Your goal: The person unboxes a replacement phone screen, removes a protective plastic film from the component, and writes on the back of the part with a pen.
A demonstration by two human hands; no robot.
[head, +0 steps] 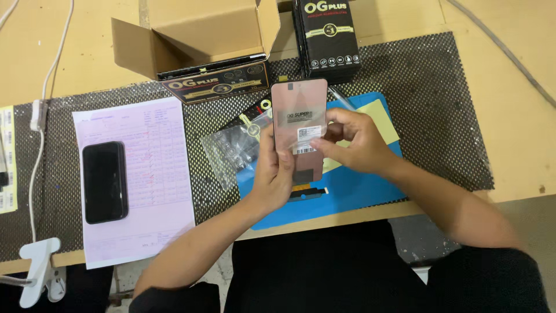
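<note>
Left of my grip a black phone (105, 182) lies on the pink form (135, 179), while my left hand (272, 174) clasps the replacement phone screen (299, 130) upright so my right hand (353, 142) can pinch its white sticker (308, 133).

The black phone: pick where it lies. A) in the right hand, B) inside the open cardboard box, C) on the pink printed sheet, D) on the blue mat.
C: the black phone lies face up on the pink printed sheet, away from both hands, which hold a pinkish display panel.
</note>
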